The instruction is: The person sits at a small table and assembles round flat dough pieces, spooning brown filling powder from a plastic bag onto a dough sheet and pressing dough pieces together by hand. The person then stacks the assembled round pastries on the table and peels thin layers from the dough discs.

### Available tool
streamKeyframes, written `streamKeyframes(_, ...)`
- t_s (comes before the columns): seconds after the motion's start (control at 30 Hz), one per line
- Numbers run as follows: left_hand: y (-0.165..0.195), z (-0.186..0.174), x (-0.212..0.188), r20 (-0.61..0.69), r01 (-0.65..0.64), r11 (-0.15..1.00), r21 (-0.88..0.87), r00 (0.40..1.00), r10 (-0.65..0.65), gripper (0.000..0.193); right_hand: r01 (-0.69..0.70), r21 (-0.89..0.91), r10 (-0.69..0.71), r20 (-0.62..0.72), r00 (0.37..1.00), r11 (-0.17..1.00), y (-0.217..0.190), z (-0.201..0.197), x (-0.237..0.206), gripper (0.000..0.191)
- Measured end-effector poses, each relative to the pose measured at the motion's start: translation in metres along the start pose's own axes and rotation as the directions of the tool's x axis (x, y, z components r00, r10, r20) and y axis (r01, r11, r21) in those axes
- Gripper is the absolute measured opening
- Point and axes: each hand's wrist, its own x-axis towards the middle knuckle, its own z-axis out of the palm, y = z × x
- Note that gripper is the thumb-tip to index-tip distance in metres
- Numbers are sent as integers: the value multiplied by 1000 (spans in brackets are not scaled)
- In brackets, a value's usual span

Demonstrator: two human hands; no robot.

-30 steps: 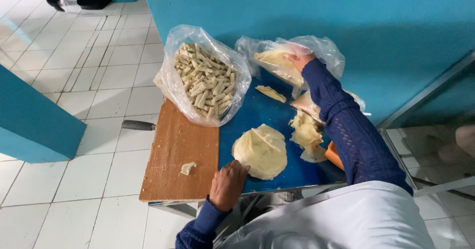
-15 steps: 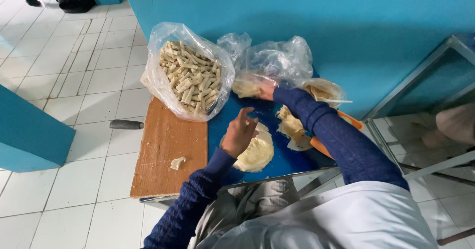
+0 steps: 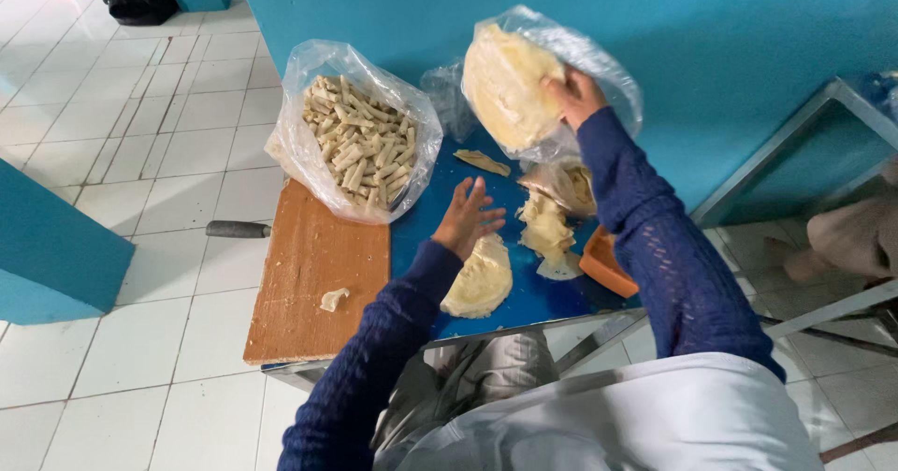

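While right hand (image 3: 572, 95) now lifts dough sheet (image 3: 503, 86) from far bag, fingers closed on edge; left hand (image 3: 465, 218), open, empty, has risen above near sheet (image 3: 479, 282) on table (image 3: 547, 298).

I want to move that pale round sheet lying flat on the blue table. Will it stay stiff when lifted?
Probably not. The sheet looks thin and drapes unevenly, so likely floppy. The torn pieces nearby suggest it rips easily. The similar sheet in the right hand curves.

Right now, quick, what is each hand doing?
Left hand: open, fingers spread, holding nothing, just above the folded dough sheet.
Right hand: closed on a round dough sheet, lifted from its plastic bag.
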Motion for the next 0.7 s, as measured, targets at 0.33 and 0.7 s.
streamKeyframes(0.33,86,68,48,421,72,865,-497,892,168,117,125,561,-172,31,985,818,-26,-98,-55,39)
streamKeyframes(0.7,119,94,91,-45,-242,968,-67,970,240,17,159,639,-74,-157,985,753,-23,-128,-100,41)
